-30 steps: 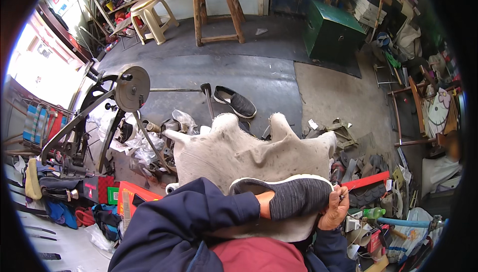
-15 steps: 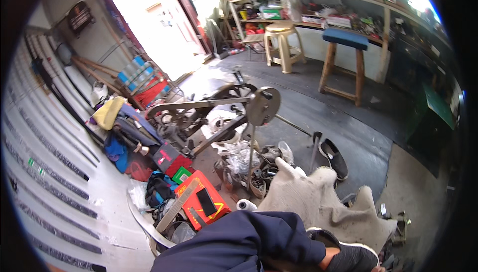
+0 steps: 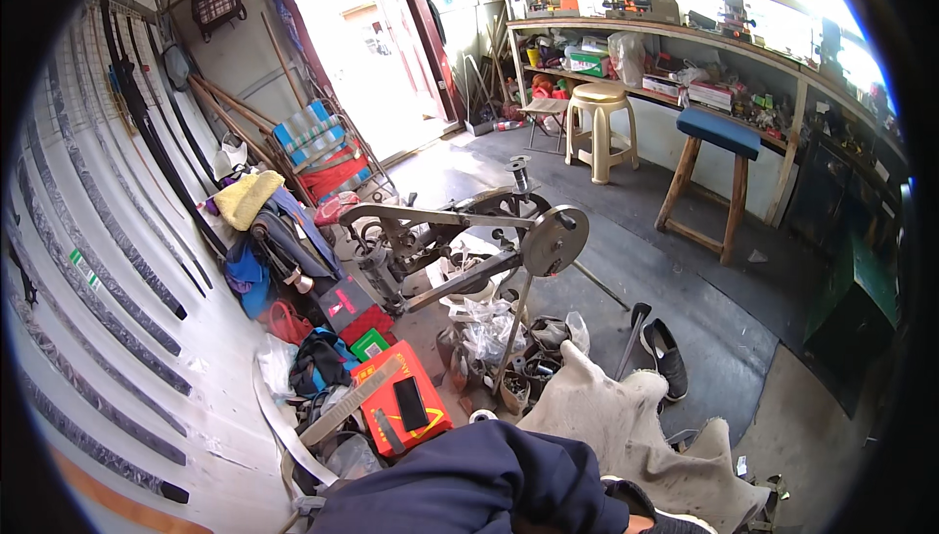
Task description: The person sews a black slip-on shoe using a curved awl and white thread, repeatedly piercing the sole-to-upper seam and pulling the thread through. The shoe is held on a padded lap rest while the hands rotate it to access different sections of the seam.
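My left forearm, in a dark blue sleeve (image 3: 469,485), crosses the bottom of the view. It ends at the lower edge, so the hand itself is cut off. My right hand is out of the picture. A black shoe part (image 3: 636,502) peeks out at the sleeve's end; whether a hand holds it is hidden. A grey leather hide (image 3: 636,426) is spread just beyond it, over my lap and the floor.
A treadle stitching machine with a round wheel (image 3: 553,241) stands ahead, with cans and bags at its foot. An orange box (image 3: 391,387) with a black phone lies to the left. A black shoe (image 3: 667,358), two stools (image 3: 602,128) and a green chest (image 3: 856,319) stand to the right.
The view has swung left, toward the doorway and the wall. Both hands and the black shoe they gripped have slid out past the lower edge.
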The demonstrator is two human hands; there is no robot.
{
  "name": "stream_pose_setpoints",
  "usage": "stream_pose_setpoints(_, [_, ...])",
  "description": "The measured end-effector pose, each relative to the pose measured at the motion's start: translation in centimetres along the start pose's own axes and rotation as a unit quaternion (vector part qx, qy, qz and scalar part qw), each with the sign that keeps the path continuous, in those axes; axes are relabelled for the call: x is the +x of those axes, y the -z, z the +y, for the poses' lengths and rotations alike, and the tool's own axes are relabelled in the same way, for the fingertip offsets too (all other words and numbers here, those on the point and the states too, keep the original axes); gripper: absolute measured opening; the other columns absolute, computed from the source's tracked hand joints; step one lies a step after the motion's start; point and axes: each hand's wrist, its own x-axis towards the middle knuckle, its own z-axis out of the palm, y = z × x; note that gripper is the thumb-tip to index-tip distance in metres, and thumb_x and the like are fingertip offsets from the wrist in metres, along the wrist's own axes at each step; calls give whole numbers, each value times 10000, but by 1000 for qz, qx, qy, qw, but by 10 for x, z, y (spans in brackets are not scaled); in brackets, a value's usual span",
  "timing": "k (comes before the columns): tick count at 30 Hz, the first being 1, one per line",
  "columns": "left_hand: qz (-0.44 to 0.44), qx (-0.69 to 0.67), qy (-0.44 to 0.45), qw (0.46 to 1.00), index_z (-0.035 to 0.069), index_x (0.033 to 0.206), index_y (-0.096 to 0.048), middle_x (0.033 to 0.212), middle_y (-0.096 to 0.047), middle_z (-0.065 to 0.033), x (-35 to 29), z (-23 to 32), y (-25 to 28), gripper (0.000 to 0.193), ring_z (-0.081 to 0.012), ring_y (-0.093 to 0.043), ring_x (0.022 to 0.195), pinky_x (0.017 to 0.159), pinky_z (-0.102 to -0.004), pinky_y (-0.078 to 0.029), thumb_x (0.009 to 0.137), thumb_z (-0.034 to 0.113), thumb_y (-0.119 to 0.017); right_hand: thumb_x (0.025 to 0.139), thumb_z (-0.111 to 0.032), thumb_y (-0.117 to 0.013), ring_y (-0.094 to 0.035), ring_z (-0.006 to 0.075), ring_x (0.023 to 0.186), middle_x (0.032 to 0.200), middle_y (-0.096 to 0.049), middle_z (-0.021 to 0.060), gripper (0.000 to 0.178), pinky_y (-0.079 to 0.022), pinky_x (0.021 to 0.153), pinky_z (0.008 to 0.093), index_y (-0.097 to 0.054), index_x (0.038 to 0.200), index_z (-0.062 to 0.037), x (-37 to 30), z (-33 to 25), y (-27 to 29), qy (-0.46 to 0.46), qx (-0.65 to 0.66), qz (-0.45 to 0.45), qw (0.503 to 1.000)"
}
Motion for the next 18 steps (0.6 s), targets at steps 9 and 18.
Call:
stream_pose_setpoints(9, [-30,6,4,1000,-32,1163,-661,1145,-702,-162,-10,23,-2,345,-224,-628,1067,963,-338,-494,832,6,-570,1007,-420,-602,-499,166,845,914,-562,47,377,-429,807,332,-578,940,-49,2,8,9,-4,28,-17,999])
stream_pose_setpoints(18, [-44,141,91,985,1,919,-586,885,-641,-138,-54,93,45,131,-245,-617,848,780,-381,-508,819,86,-578,1003,-272,-641,-577,143,893,999,-644,71,224,-472,814,295,-590,1030,-56,14,23,10,-32,141,-71,987])
